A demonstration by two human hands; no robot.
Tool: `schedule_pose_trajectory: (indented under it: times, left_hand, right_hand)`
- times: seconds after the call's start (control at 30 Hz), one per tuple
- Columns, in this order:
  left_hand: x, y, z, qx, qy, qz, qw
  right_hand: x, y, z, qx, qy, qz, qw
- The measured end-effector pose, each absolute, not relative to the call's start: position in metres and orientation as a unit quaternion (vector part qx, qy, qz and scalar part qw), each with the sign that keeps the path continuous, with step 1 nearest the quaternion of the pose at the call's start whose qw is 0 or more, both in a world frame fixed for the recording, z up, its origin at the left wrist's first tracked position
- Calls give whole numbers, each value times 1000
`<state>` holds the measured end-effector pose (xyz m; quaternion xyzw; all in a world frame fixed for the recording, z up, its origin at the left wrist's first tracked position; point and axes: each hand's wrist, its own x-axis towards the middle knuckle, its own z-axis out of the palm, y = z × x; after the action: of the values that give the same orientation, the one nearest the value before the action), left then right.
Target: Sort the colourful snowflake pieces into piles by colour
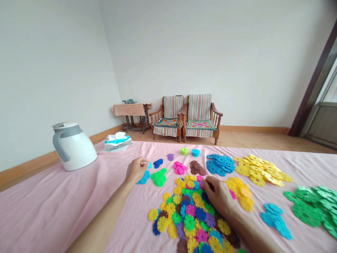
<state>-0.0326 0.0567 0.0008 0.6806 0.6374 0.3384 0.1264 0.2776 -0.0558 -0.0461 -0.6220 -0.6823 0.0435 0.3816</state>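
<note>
A white, rounded jug with a grey handle and collar (79, 151) stood at the far left of a pink, wrinkled cloth (116, 196); its lid was on, hiding the inside. Right of it lay a blue-and-white cardboard tissue box (119, 144), with crumpled white tissue (116, 136) rising from its top.

The loose pieces were flat, round, notched plastic discs. A mixed heap of many-coloured discs (190, 222) spread over the near middle of the cloth, its pieces overlapping at all angles. Beyond it were single-colour groups: a bright green pile (159, 178), a small dark blue pile (158, 163), a pink pile (180, 168), a brown pile (197, 168), and two neat cylindrical stacks, one lime (184, 151), one sky-blue (195, 152). Larger yellow discs (260, 170) fanned out at the far right, and larger green discs (316, 207) at the near right.

The left hand (135, 171) had its grip pressed together, pinching a small light-blue disc (150, 165) above a light-blue pile (143, 178). The right hand (219, 195) was curled at the heap's right edge, fingertips beside a pink disc (200, 178); whether its grip pinched anything could not be told.
</note>
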Motion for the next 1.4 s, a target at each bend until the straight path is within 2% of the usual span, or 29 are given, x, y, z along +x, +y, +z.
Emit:
schedule_pose_trajectory:
  times: [0.23,0.47,0.63,0.8,1.1,1.27,1.4]
  left_hand:
    - [-52,58,-6,667,692,268,68]
    - [-30,45,6,698,654,292,-6]
    - [18,10,14,772,533,339,74]
    - [61,-36,4,842,435,292,126]
    - [72,-49,-8,857,421,262,139]
    - [66,-49,-9,858,416,261,152]
    - [61,-48,-11,859,409,266,153]
  right_hand:
    - [277,-57,-45,-619,-689,27,375]
    - [276,-59,-40,-618,-681,27,392]
    - [278,-60,-39,-624,-663,24,412]
    - [279,-57,-43,-599,-695,20,398]
    - [275,-60,-40,-562,-754,28,340]
    - [275,-62,-33,-520,-761,117,370]
    - [275,-62,-31,-552,-713,141,409]
